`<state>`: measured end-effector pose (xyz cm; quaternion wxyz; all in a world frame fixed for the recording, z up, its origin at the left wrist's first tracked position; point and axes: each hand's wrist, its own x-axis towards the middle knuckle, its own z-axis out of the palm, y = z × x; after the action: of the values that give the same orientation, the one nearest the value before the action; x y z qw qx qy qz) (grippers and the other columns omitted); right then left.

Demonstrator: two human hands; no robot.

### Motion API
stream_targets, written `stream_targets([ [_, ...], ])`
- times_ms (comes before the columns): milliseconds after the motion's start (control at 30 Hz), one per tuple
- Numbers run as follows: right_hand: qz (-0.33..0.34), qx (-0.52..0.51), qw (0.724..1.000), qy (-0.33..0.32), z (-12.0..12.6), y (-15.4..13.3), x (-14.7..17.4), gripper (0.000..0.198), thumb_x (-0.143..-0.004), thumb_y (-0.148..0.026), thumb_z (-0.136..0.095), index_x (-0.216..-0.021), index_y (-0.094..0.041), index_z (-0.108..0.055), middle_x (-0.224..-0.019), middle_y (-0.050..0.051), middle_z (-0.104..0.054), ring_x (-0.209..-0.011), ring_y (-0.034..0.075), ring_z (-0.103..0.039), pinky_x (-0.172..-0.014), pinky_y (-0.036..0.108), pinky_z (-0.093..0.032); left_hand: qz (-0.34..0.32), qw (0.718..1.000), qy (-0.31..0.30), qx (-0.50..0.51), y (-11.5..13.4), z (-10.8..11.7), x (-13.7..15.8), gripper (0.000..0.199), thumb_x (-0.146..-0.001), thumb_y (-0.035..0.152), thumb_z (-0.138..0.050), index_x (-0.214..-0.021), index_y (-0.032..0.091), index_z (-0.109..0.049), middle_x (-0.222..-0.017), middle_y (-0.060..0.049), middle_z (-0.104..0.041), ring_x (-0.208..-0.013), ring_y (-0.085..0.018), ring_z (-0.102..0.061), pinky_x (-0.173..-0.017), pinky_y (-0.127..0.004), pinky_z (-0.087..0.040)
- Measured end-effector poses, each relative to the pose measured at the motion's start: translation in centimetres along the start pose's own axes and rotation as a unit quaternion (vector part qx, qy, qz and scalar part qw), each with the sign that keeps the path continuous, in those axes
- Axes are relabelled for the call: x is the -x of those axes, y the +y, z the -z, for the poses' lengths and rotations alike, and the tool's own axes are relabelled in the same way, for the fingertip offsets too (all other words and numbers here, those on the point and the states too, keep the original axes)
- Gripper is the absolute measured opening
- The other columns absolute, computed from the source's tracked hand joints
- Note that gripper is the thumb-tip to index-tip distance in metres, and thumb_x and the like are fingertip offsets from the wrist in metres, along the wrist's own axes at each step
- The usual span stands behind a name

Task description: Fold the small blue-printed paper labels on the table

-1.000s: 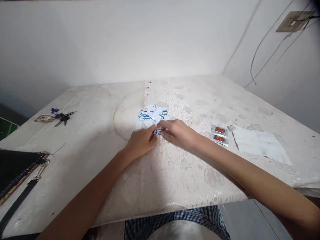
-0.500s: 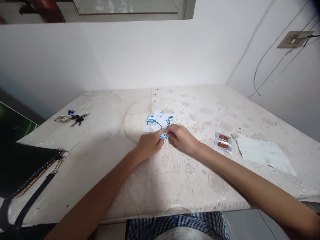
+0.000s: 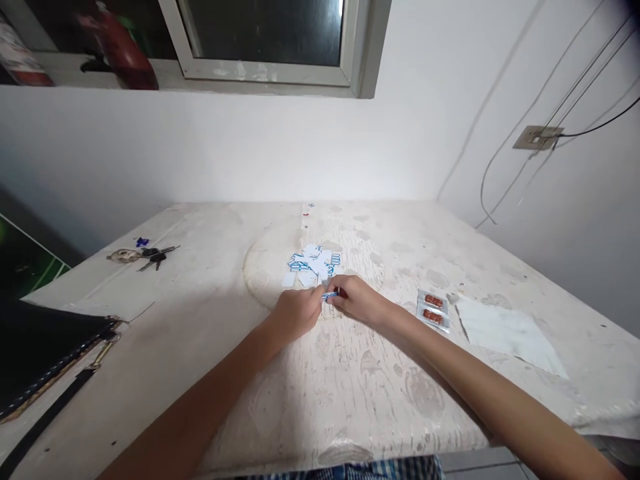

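Note:
Both my hands meet over the middle of the table, just in front of a loose pile of small white paper pieces with blue print (image 3: 311,262). My left hand (image 3: 299,309) is closed, with its thumb and fingers pinching one end of a small blue-and-white piece (image 3: 330,295). The other end is pinched by my right hand (image 3: 357,298), whose fingers are curled. What the piece is made of, and whether it is one or several layers, I cannot make out. A plain white slip (image 3: 289,279) lies at the pile's left edge.
At right lie a silver blister pack with two red-brown tablets (image 3: 433,310) and a white cloth or paper sheet (image 3: 510,337). At left are keys (image 3: 156,255), a small blue object (image 3: 143,242) and a black bag (image 3: 50,353). Behind the table (image 3: 390,393) rises a white wall (image 3: 260,147).
The camera has tilted up, showing more of the window and a red bottle. My hands stay together; the small piece between them now appears thinner, seen more edge-on.

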<state>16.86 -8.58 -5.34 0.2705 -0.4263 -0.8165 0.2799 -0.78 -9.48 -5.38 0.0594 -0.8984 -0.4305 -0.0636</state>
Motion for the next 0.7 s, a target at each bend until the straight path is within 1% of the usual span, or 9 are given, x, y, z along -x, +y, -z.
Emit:
stream_targets([
  [67,-0.015,-0.036,0.999,-0.022,0.7,0.2,-0.2,0.009,-0.075,-0.024,-0.058,-0.079,-0.016,-0.055,-0.067,-0.001,-0.053,-0.058,0.010,-0.046,-0.055,0.022,-0.036,-0.010,1.000,-0.002,-0.019,0.1,-0.1,0.0,0.022,-0.087,0.018,-0.027,-0.085,0.015,-0.048,-0.066,-0.003,-0.057,-0.058,-0.016,-0.055,-0.049,-0.025,-0.029],
  [100,-0.026,-0.044,0.999,-0.015,1.2,0.6,-0.5,0.012,-0.075,-0.027,-0.058,-0.080,-0.016,-0.056,-0.069,-0.001,-0.055,-0.059,0.010,-0.048,-0.055,0.022,-0.038,-0.012,1.000,-0.003,-0.026,0.1,-0.1,0.0,0.021,-0.086,0.017,-0.027,-0.085,0.015,-0.048,-0.067,-0.003,-0.057,-0.059,-0.016,-0.056,-0.049,-0.025,-0.029],
  [167,-0.053,-0.018,0.998,0.034,2.1,1.7,-1.4,0.015,-0.079,-0.029,-0.053,-0.085,-0.016,-0.057,-0.078,0.003,-0.059,-0.066,0.012,-0.052,-0.060,0.023,-0.040,-0.013,0.999,-0.004,-0.034,0.1,-0.2,-0.1,0.020,-0.085,0.013,-0.028,-0.085,0.015,-0.047,-0.069,-0.003,-0.058,-0.061,-0.017,-0.057,-0.049,-0.026,-0.031],
  [233,-0.079,0.055,0.992,0.084,2.9,3.2,-2.9,0.018,-0.083,-0.024,-0.045,-0.092,-0.015,-0.059,-0.092,0.007,-0.062,-0.079,0.014,-0.055,-0.070,0.025,-0.041,-0.016,0.999,-0.009,-0.034,0.1,-0.1,-0.1,0.018,-0.084,0.012,-0.029,-0.086,0.015,-0.046,-0.071,-0.004,-0.059,-0.062,-0.018,-0.058,-0.049,-0.026,-0.032],
  [300,-0.088,0.097,0.988,0.079,3.3,4.6,-4.9,0.024,-0.083,-0.021,-0.044,-0.104,-0.015,-0.057,-0.103,0.008,-0.061,-0.090,0.015,-0.055,-0.077,0.025,-0.041,-0.014,0.999,-0.017,-0.032,0.1,0.0,-0.1,0.018,-0.083,0.012,-0.030,-0.088,0.015,-0.046,-0.072,-0.004,-0.060,-0.063,-0.019,-0.059,-0.049,-0.027,-0.034],
  [367,-0.092,0.110,0.988,0.052,3.5,5.5,-7.0,0.029,-0.079,-0.019,-0.052,-0.107,-0.015,-0.057,-0.105,0.009,-0.061,-0.093,0.017,-0.056,-0.077,0.025,-0.041,-0.008,0.999,-0.024,-0.031,0.1,0.1,0.0,0.017,-0.084,0.013,-0.030,-0.090,0.015,-0.046,-0.073,-0.004,-0.061,-0.063,-0.019,-0.059,-0.050,-0.028,-0.035],
  [467,-0.117,0.117,0.986,0.014,3.6,5.9,-9.4,0.032,-0.063,-0.015,-0.064,-0.096,-0.012,-0.063,-0.091,0.010,-0.064,-0.084,0.021,-0.058,-0.070,0.027,-0.043,-0.001,0.999,-0.027,-0.030,0.2,0.1,0.1,0.017,-0.084,0.013,-0.030,-0.091,0.015,-0.045,-0.075,-0.005,-0.062,-0.065,-0.020,-0.060,-0.051,-0.028,-0.037],
  [567,-0.149,0.095,0.984,-0.010,4.1,5.6,-10.5,0.030,-0.052,-0.011,-0.069,-0.082,-0.012,-0.067,-0.071,0.006,-0.064,-0.071,0.022,-0.060,-0.059,0.026,-0.042,-0.001,0.999,-0.028,-0.026,0.3,0.1,0.2,0.017,-0.083,0.012,-0.030,-0.090,0.016,-0.045,-0.075,-0.004,-0.062,-0.066,-0.019,-0.060,-0.051,-0.028,-0.037],
  [700,-0.151,0.027,0.988,0.009,4.5,5.1,-9.5,0.012,-0.054,-0.008,-0.064,-0.064,-0.013,-0.066,-0.056,0.002,-0.059,-0.060,0.016,-0.057,-0.054,0.023,-0.040,0.008,0.999,-0.027,-0.017,0.2,0.0,0.3,0.017,-0.084,0.014,-0.029,-0.091,0.016,-0.045,-0.075,-0.004,-0.062,-0.066,-0.019,-0.061,-0.052,-0.027,-0.037],
])
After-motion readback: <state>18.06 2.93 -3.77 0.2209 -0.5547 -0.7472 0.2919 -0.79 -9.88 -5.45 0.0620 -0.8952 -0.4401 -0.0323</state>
